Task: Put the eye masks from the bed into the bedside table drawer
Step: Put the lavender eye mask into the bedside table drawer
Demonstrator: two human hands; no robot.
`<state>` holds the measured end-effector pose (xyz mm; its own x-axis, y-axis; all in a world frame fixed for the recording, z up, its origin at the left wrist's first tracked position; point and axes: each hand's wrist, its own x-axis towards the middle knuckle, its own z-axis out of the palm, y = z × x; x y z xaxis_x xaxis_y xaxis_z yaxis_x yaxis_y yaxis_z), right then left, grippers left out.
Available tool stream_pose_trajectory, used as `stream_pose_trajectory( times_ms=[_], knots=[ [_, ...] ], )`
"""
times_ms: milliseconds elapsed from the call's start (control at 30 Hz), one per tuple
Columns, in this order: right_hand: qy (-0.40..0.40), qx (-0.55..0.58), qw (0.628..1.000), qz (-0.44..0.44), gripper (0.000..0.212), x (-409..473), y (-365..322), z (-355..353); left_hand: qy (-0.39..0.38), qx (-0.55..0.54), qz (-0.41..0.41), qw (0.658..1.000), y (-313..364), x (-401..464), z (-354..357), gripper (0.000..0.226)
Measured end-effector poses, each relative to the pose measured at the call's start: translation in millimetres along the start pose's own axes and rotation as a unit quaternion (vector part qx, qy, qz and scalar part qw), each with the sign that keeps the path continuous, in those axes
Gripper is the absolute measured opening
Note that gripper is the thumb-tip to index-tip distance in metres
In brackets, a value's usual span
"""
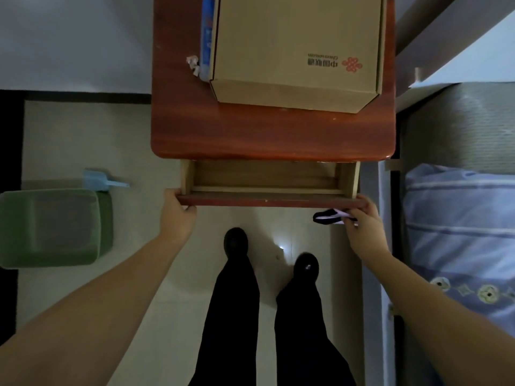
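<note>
Head view: the drawer (267,181) is open and one mask (330,217) is held just in front of it.

The mask is probably light, soft and floppy, so pinching it at one end seems enough (it will hang and fold). It looks black with white parts, bunched up. The right hand (363,218) pinches it at the drawer's right front corner, not yet inside. The left hand (178,211) grips the left front corner of the drawer, which looks empty. The bed (459,218) is on the right.

One eye mask (331,217), one drawer (267,188), one cardboard box (295,48), two hands (178,213).
</note>
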<state>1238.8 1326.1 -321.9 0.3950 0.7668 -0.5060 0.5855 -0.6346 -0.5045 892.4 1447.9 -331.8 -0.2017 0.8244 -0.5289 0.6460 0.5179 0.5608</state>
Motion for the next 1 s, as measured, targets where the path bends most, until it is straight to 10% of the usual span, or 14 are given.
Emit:
stream_pose_trajectory(
  times_ms=[200, 367, 500, 733, 1000],
  knots=[
    [-0.086, -0.046, 0.994, 0.042, 0.014, 3, -2, 3, -0.053, 0.033, -0.008, 0.998, -7, 1, 5, 0.041],
    [-0.300, 0.065, 0.951, 0.023, 0.025, -16, -73, 1, -0.038, 0.073, 0.196, 0.977, 13, -40, 1, 0.046],
    [-0.209, 0.226, 0.950, 0.059, 0.020, -3, -136, 25, -0.253, -0.078, 0.081, 0.961, 48, -38, 11, 0.015],
    [-0.154, 0.061, 0.984, 0.067, 0.028, 70, -187, 108, -0.071, 0.169, 0.062, 0.981, 67, 43, 19, 0.030],
    [-0.127, -0.030, 0.988, 0.083, 0.020, 91, -180, 144, -0.127, 0.251, -0.032, 0.959, 56, 69, 52, 0.031]
  ],
)
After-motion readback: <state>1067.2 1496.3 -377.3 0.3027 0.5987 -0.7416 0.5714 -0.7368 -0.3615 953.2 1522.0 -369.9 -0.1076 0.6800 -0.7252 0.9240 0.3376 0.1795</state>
